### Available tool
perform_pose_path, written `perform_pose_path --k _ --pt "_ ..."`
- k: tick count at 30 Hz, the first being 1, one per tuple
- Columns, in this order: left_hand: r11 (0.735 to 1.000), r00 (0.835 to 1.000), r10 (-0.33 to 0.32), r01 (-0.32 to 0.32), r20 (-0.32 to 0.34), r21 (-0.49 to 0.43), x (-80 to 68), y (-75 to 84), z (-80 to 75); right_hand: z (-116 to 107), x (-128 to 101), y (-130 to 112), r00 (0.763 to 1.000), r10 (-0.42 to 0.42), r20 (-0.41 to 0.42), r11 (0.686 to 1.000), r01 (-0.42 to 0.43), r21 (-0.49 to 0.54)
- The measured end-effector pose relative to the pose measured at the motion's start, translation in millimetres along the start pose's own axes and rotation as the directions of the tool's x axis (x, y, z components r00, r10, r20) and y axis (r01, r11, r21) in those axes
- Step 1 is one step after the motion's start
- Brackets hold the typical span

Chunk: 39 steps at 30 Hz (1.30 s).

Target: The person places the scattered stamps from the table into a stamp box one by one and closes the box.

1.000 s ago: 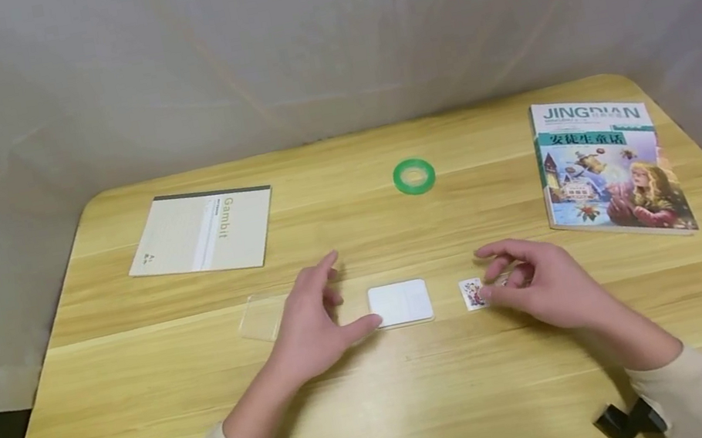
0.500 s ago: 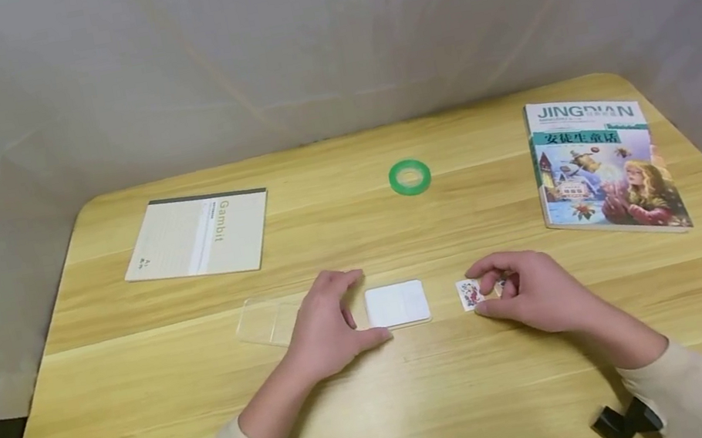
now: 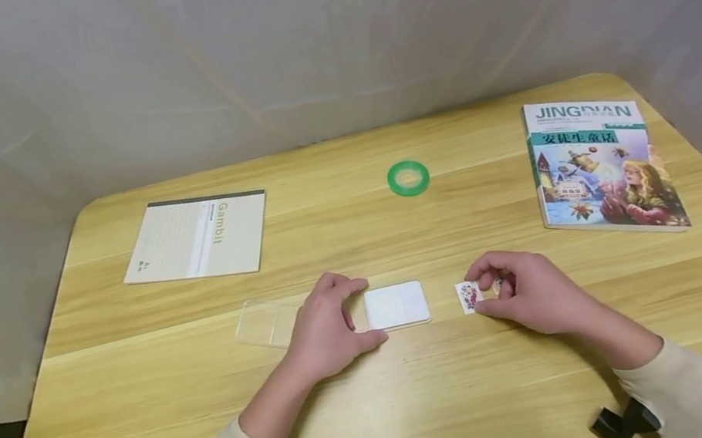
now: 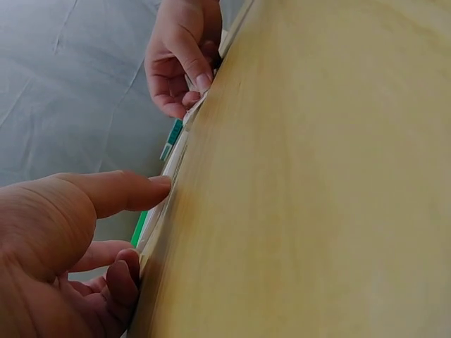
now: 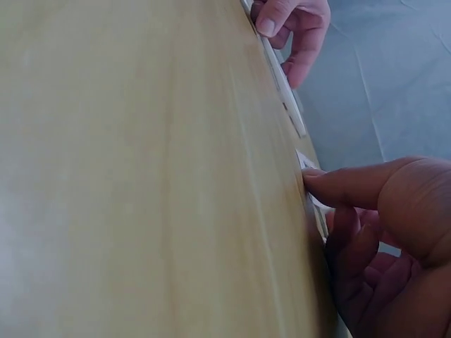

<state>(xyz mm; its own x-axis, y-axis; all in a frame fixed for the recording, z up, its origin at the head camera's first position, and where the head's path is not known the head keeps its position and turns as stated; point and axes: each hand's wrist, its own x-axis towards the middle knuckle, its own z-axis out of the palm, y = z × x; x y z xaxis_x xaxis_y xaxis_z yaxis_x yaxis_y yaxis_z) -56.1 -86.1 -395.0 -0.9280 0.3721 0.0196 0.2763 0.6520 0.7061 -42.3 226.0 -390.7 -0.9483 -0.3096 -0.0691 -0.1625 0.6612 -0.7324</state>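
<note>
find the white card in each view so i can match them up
Head: white card lies at table centre, left hand at its left edge.
Left wrist: seen edge-on as a pale strip between thumb and fingers, lower left.
Right wrist: thin pale strip at top, under the far hand.
Shared landmark: the left hand, in all three.

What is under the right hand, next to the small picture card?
Under the right hand, the small picture card shows only its left part on the table. Thumb and forefinger pinch its right edge. The hand covers the rest, so anything more beneath stays hidden.
</note>
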Motion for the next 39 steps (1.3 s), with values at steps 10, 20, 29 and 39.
perform_pose_path --k 10,20,29,39 --pt "1.0 1.0 -0.023 0.023 -0.013 0.02 0.0 -0.2 2.5 1.9 -1.2 0.9 0.999 -0.038 -0.035 0.999 0.037 -0.017" --pt "1.0 1.0 -0.021 0.021 -0.021 -0.005 1.3 -3.0 3.9 1.0 -3.2 -3.6 0.997 -0.046 -0.054 0.999 0.047 0.011" --pt "1.0 0.999 -0.023 0.022 -0.022 -0.01 1.1 -3.2 3.9 3.2 -3.2 -2.1 0.995 -0.057 -0.085 0.998 0.06 0.033" --pt "1.0 0.999 -0.009 0.009 -0.032 -0.013 1.6 -3.4 4.3 5.1 -3.2 -4.8 0.996 -0.04 -0.077 0.991 0.05 0.126"
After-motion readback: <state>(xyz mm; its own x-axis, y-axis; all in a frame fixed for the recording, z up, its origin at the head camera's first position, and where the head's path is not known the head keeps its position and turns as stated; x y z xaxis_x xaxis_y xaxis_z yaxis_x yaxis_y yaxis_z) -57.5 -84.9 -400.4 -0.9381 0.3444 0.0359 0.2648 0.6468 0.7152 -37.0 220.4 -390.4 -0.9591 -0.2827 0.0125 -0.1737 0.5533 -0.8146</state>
